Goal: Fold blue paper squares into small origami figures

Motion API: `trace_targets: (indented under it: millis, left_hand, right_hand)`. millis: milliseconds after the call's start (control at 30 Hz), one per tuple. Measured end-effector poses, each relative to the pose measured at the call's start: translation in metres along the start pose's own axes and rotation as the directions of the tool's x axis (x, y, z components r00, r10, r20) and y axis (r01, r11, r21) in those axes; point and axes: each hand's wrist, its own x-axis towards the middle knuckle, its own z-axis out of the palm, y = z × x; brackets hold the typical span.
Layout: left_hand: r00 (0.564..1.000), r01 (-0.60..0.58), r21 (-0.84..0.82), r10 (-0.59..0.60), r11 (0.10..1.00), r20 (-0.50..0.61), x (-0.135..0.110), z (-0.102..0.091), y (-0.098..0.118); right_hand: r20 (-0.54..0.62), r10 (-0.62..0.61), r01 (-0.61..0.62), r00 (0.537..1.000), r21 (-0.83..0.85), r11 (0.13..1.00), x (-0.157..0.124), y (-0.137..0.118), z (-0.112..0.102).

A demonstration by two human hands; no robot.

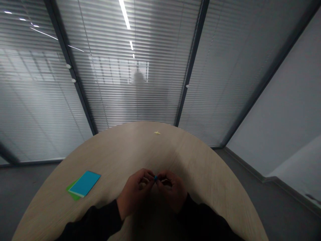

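Note:
Both hands meet above the near middle of the table. My left hand (137,190) is closed in a pinch at the left side of a small blue piece (155,178), which looks like folded paper. My right hand (171,190) pinches the same piece from the right, its fingertips almost touching those of the left. Only a bit of blue shows between the fingers; the rest of its shape is hidden.
On the round wooden table (200,187), blue sheets (85,183) lie over green sheets (75,196) at the left. A small yellow folded paper piece (157,133) rests near the far edge. Behind the table stand glass panels with blinds (135,103); a white wall (283,120) is at right.

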Motion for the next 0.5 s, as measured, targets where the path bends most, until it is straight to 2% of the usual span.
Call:
trace_targets:
  millis: [133, 333, 500]
  left_hand:
    - [0.997, -0.076, 0.041, 0.077, 0.996, -0.019, 0.0001, 0.0001, -0.0005]
    - [0.993, -0.094, 0.082, 0.099, 0.992, -0.059, -0.0025, -0.0014, -0.0022]
    - [0.992, -0.103, 0.097, 0.110, 0.990, -0.064, -0.0035, -0.0021, -0.0046]
  right_hand:
    - [-0.004, -0.009, 0.009, 1.000, 0.056, 0.998, 0.0003, 0.0054, 0.0007]
    - [0.031, -0.006, 0.002, 0.999, 0.106, 0.994, 0.0004, 0.0090, 0.0008]
    - [0.014, -0.001, 0.000, 1.000, 0.092, 0.996, 0.0005, 0.0099, 0.0006]
